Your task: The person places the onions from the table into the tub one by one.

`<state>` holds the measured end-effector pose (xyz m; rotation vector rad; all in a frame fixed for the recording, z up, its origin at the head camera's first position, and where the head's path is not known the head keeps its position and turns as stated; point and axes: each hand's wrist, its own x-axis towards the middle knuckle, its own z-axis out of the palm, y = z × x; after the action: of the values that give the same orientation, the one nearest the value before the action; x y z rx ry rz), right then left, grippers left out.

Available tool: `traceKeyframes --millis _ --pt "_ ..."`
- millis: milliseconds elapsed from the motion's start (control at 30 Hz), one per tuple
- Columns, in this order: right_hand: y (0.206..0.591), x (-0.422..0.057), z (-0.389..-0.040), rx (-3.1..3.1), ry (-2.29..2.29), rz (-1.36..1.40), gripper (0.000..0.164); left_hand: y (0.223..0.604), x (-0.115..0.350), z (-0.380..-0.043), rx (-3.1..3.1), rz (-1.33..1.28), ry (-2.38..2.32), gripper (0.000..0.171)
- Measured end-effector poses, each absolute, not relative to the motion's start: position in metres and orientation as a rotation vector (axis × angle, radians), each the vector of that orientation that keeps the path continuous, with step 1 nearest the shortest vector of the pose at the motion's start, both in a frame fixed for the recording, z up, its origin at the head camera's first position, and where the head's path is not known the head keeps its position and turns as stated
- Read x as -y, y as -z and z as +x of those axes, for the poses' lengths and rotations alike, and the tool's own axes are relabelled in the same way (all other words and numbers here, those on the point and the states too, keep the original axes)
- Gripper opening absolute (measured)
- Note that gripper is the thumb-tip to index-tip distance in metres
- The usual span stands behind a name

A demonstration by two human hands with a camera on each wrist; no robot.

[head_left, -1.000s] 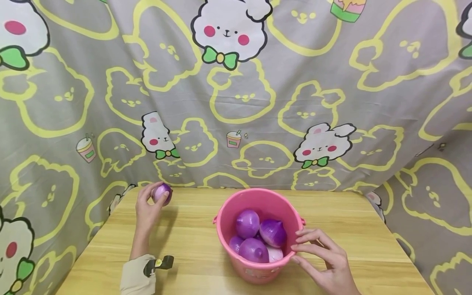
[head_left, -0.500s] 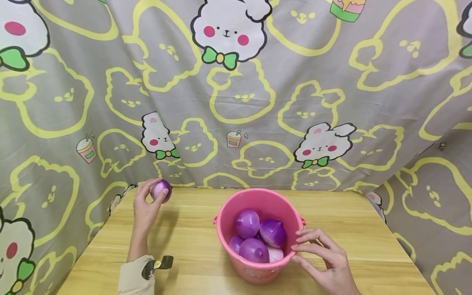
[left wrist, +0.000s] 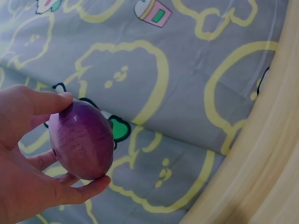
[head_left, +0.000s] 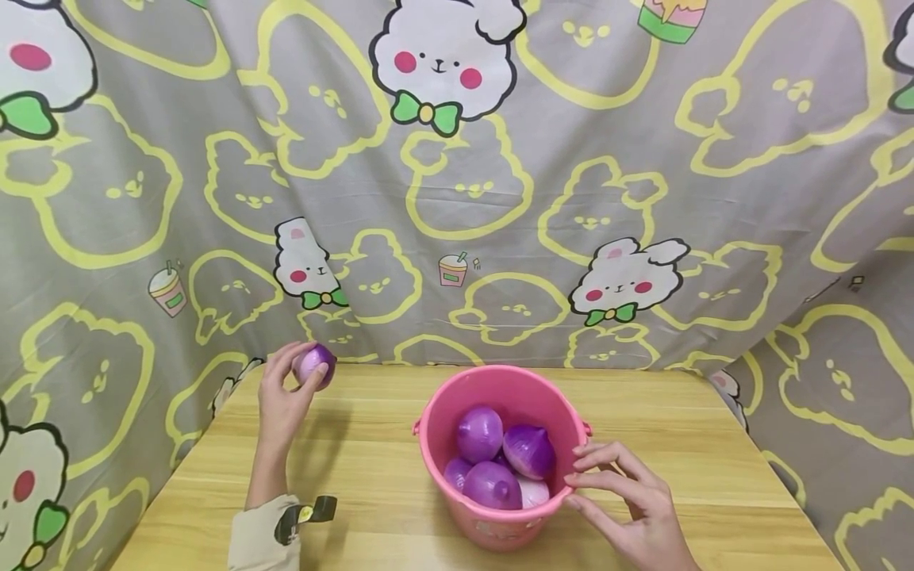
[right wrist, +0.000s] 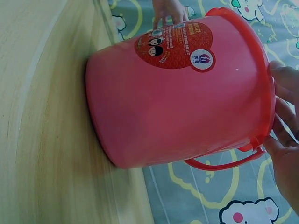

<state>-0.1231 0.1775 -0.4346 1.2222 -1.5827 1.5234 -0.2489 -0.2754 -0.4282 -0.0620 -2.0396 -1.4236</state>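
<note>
In the head view, my left hand (head_left: pixel 283 400) pinches a glossy purple onion (head_left: pixel 317 367) between thumb and fingertips, above the table's far left corner. The left wrist view shows this onion (left wrist: pixel 81 140) close up, with the thumb and fingers around its sides. A pink bucket (head_left: pixel 500 529) stands upright near the middle of the table, holding several purple onions (head_left: pixel 493 484) and a paler one (head_left: pixel 532 492). My right hand (head_left: pixel 639 507) touches the bucket's right rim with spread fingertips. From the right wrist view, the bucket's (right wrist: pixel 182 102) outer wall shows a red label.
The wood-grain table (head_left: pixel 371 476) has bare surface left and right of the bucket. A grey patterned curtain (head_left: pixel 471 214) hangs behind the table and down both sides. The bucket's handle (right wrist: pixel 224 164) hangs down its side.
My left hand has lifted the onion slightly, mostly in the first half second. My right hand and the bucket have stayed in place.
</note>
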Motion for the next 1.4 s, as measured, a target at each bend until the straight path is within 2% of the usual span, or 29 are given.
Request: traceKeyframes --millis 367,833,1400 --pt "0.438 -0.176 -0.126 1.566 -1.528 1.239 0.026 0.42 0.275 -0.242 2.046 -0.09 1.433 0.039" --pt "0.438 -0.176 -0.127 1.55 -1.525 1.252 0.026 0.381 0.251 -0.215 2.024 -0.124 1.467 0.037" --pt "0.439 -0.177 -0.126 1.552 -1.542 1.25 0.031 0.397 0.261 -0.229 1.992 -0.181 1.474 0.04"
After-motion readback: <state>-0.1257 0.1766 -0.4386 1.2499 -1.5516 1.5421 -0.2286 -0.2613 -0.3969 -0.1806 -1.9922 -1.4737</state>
